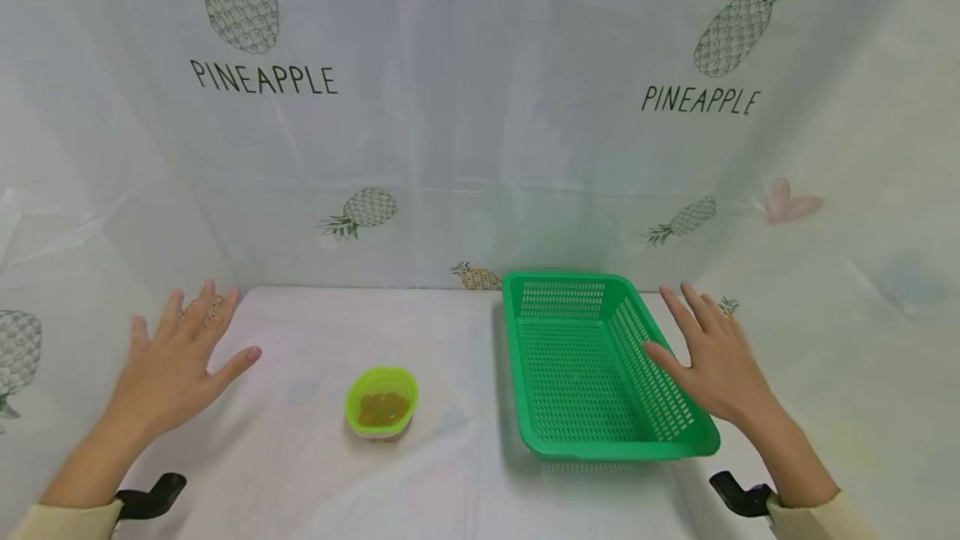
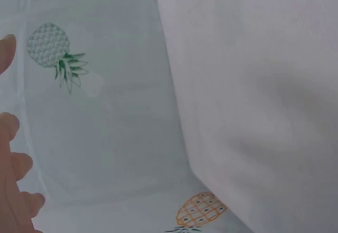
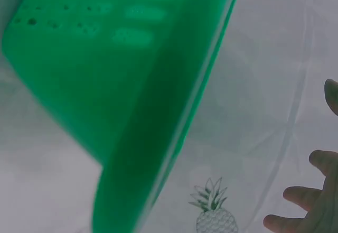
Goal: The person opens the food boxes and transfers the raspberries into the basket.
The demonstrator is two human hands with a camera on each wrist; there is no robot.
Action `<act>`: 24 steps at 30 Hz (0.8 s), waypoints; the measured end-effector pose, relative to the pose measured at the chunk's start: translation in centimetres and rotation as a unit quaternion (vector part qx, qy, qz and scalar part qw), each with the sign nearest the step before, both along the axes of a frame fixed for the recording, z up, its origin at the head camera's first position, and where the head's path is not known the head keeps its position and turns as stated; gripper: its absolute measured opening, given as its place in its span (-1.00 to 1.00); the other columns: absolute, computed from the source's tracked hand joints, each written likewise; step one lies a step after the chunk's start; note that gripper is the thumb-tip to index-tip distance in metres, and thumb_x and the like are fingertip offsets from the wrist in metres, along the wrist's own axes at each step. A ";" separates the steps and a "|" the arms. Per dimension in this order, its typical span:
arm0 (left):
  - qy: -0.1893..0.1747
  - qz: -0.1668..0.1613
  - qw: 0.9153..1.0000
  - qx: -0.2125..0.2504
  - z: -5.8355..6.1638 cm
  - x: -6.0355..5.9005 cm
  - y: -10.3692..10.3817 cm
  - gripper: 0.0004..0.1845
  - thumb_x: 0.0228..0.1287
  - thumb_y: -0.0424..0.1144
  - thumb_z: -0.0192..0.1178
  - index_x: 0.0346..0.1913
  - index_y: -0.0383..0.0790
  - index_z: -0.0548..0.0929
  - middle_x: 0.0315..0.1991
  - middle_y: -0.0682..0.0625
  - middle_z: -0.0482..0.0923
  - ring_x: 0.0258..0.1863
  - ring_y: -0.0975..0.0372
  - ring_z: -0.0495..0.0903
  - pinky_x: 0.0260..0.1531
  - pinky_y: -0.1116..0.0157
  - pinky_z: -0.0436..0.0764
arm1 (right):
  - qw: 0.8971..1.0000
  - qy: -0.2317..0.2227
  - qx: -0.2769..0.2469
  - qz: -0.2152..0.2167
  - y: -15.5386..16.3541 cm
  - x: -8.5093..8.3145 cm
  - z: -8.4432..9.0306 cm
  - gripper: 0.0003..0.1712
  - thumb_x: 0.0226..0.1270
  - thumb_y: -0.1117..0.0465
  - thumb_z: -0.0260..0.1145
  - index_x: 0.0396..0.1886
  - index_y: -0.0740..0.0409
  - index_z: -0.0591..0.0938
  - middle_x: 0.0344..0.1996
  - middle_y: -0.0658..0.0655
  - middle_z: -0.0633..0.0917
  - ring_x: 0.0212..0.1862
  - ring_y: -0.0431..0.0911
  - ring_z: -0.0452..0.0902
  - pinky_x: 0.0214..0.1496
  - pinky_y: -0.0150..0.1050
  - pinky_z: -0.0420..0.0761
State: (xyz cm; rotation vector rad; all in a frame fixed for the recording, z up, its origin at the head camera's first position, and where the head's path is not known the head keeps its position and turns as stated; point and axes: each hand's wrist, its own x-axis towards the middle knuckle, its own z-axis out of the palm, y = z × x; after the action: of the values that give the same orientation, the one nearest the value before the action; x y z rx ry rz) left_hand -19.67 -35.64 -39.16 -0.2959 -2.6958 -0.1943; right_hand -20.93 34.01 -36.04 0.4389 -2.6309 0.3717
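Green basket (image 1: 577, 377) (likely light, stiff) is offering its rim (image 1: 600, 451) for gripping; left hand (image 1: 176, 369) and right hand (image 1: 716, 369) are hovering spread, empty.

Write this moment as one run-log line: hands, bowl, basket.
left hand: fingers spread, holding nothing | right hand: fingers spread, holding nothing | lime bowl: on white cloth, brownish contents | green basket: right of bowl, near right hand

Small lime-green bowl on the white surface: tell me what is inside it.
The small, rounded, lime-green bowl holds a cluster of brownish pieces, too small to identify. The part of its floor beneath them is covered from view.
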 end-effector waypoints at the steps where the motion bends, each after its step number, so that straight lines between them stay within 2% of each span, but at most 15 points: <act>1: -0.001 -0.003 1.000 0.007 -0.2 0.0 0.1 0.03 0.49 0.27 0.20 0.76 -0.01 -0.12 0.72 -0.34 -0.17 0.65 -0.41 -0.30 0.36 -0.60 -0.39 | 1.000 0.000 -0.001 0.003 -0.3 -0.1 0.1 0.01 0.51 -0.18 0.33 0.76 -0.05 0.07 0.67 0.40 0.13 0.62 0.50 -0.04 0.47 0.65 -0.13; 5: 0.002 -0.023 0.999 0.026 -0.8 -0.3 0.6 0.02 0.50 0.22 0.22 0.75 -0.10 -0.07 0.67 -0.43 -0.04 0.63 -0.42 -0.13 0.38 -0.59 -0.13 | 1.000 -0.001 -0.007 0.015 -1.5 -0.4 0.5 0.00 0.51 -0.17 0.35 0.75 -0.05 0.11 0.66 0.39 0.16 0.61 0.46 0.03 0.42 0.67 -0.01; 11: -0.027 -0.053 0.995 0.077 -2.1 -0.5 1.4 -0.01 0.56 0.13 0.20 0.75 -0.09 -0.13 0.71 -0.38 -0.18 0.63 -0.43 -0.19 0.54 -0.39 -0.25 | 1.000 -0.001 0.000 0.030 -3.3 -0.8 0.8 -0.01 0.49 -0.16 0.37 0.75 -0.07 0.13 0.64 0.38 0.19 0.55 0.47 0.15 0.34 0.64 0.17; 14: -0.045 -0.060 0.992 0.105 -2.7 -0.5 2.0 -0.02 0.55 0.12 0.22 0.75 -0.06 -0.11 0.72 -0.33 -0.16 0.63 -0.41 -0.12 0.49 -0.45 -0.12 | 0.999 -0.010 -0.006 0.042 -4.4 -0.8 0.9 -0.03 0.50 -0.13 0.39 0.74 -0.06 0.16 0.65 0.35 0.20 0.54 0.48 0.18 0.34 0.61 0.23; 18: -0.080 -0.071 0.982 0.155 -3.2 -0.3 2.9 -0.02 0.55 0.11 0.24 0.75 -0.04 -0.10 0.71 -0.33 -0.13 0.61 -0.41 -0.01 0.33 -0.56 0.07 | 0.997 -0.029 -0.019 0.064 -6.1 -1.0 0.8 -0.08 0.53 -0.11 0.38 0.72 0.00 0.21 0.66 0.33 0.20 0.55 0.46 0.19 0.37 0.56 0.28; 24: -0.121 -0.099 0.964 0.214 -4.4 -0.2 4.4 -0.02 0.56 0.05 0.25 0.75 -0.08 -0.12 0.72 -0.29 -0.11 0.62 -0.39 -0.04 0.42 -0.52 0.01 | 0.995 -0.036 -0.022 0.094 -9.2 -1.5 0.5 -0.13 0.55 -0.09 0.36 0.70 0.00 0.25 0.65 0.31 0.23 0.57 0.39 0.21 0.39 0.49 0.36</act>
State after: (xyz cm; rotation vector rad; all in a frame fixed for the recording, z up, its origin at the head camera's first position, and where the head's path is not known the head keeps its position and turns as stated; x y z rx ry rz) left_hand -19.84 -31.29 -43.51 -0.4287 -2.7623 -0.9121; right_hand -22.42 24.84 -35.50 0.6736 -2.6515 0.5128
